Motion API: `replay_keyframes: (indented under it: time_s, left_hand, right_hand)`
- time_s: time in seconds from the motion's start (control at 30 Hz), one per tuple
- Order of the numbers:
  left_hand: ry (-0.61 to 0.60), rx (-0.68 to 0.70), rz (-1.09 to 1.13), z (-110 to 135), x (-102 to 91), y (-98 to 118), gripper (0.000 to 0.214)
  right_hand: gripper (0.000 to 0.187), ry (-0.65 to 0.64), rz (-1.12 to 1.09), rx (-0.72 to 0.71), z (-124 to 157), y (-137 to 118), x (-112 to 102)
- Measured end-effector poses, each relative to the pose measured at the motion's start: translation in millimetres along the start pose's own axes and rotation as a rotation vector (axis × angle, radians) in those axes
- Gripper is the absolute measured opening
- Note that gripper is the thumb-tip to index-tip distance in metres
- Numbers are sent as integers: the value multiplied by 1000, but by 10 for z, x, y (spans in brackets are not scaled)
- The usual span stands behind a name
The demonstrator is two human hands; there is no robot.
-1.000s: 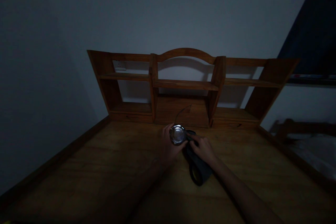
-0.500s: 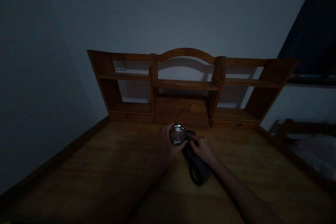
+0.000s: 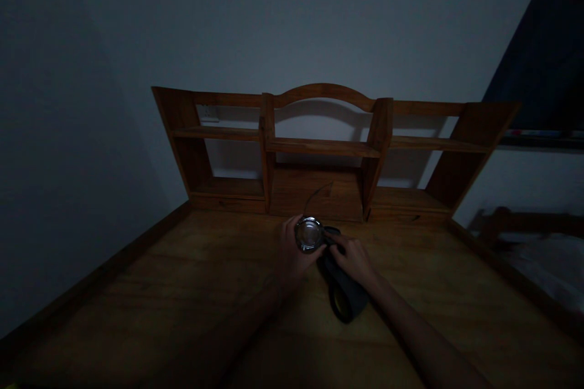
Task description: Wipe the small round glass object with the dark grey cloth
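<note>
The room is dim. My left hand is wrapped round a round silver piece with a glass lens, the head of a dark torch-like object. My right hand grips the dark tube-shaped body that lies on the wooden desk, its open end with a yellowish rim facing me. The two hands meet at the joint between the lens head and the body.
A wooden shelf unit with several bare compartments stands at the back of the desk against a pale wall. A thin wire curves up in its middle compartment. A raised wooden rim runs along the desk's left and right sides. Dim furniture shows at the right.
</note>
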State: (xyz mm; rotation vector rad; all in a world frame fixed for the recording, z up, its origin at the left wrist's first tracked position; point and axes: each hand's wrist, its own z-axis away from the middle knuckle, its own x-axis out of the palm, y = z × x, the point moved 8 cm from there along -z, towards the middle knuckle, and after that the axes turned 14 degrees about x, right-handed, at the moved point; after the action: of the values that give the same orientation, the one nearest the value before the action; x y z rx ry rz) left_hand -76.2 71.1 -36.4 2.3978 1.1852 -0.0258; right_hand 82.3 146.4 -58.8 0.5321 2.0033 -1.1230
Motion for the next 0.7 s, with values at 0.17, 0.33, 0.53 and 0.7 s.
replay_keyframes:
  time_s: [0.17,0.33,0.53,0.7]
  left_hand:
    - [-5,7,-5,-9,-3,7,82]
    - [-5,0,-13,-11,-6,2,82]
    - [8,9,0,0,1,9,82]
    - [-10,-10,20,-8,6,18,81]
  right_hand:
    - [43,-2,15,10,0,-2,-7]
    - [41,11,9,-6,9,-26,-21]
    - [43,1,-9,0,3,-14,-8]
    - [42,-4,-5,15,0,-23,-13]
